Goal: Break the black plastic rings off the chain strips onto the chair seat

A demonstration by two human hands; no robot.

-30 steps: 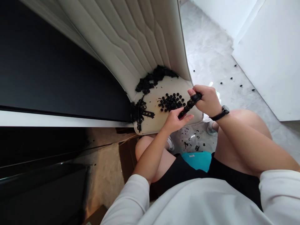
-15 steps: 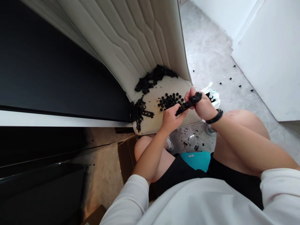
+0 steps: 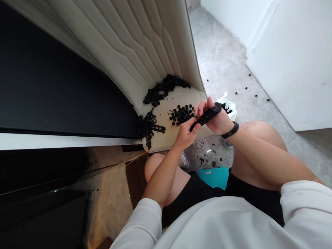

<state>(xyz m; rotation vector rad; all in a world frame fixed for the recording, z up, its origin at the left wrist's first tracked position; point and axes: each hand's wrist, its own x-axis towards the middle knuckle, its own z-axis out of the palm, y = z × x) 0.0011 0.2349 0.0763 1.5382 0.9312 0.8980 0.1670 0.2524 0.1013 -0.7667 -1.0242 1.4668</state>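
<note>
A black rubbery strip with rounded bumps (image 3: 211,113) runs slantwise between my two hands above the seat. My left hand (image 3: 185,133) pinches its lower end between thumb and fingers. My right hand (image 3: 220,119), with a black band at the wrist, holds the upper end; its fingertips are bent over the strip's far side. Just left of the hands lies a cluster of small round black pieces (image 3: 180,114) on the pale padded seat (image 3: 166,141). Torn black strips (image 3: 151,128) lie at the seat's left corner, and a dark heap of strips (image 3: 167,86) rests against the backrest.
A white plastic bag (image 3: 231,106) with black bits inside stands on the floor beyond my right hand. Black scraps (image 3: 207,152) litter the floor below the seat, and several small pieces lie farther right. A dark panel (image 3: 64,86) borders the seat's left side.
My view has shifted slightly, so the scene sits a little farther left. My right hand's fingers have lifted and loosened somewhat around the strip; both hands still hold it.
</note>
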